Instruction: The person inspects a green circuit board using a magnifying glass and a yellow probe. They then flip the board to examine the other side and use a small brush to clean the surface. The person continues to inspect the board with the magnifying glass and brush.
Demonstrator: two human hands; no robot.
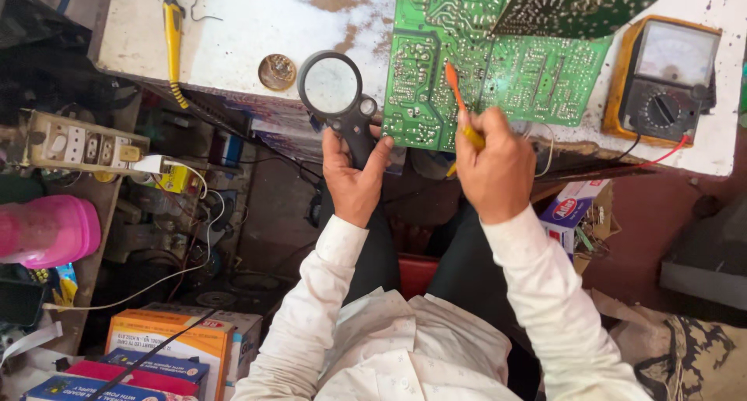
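My left hand (354,179) grips the black handle of a round magnifying glass (333,86), whose lens hovers over the bench edge just left of a large green circuit board (498,74). My right hand (496,167) holds an orange and yellow probe-like tool (461,105), its tip resting on the board's solder side. A second, darker green board (568,12) lies tilted on top of the first at the back.
A yellow analog multimeter (665,78) with red and black leads sits right of the boards. A yellow soldering iron (173,35) and a round tin (277,72) lie on the white bench (249,19). A power strip (74,144), pink container (47,230) and cardboard boxes (179,342) stand lower left.
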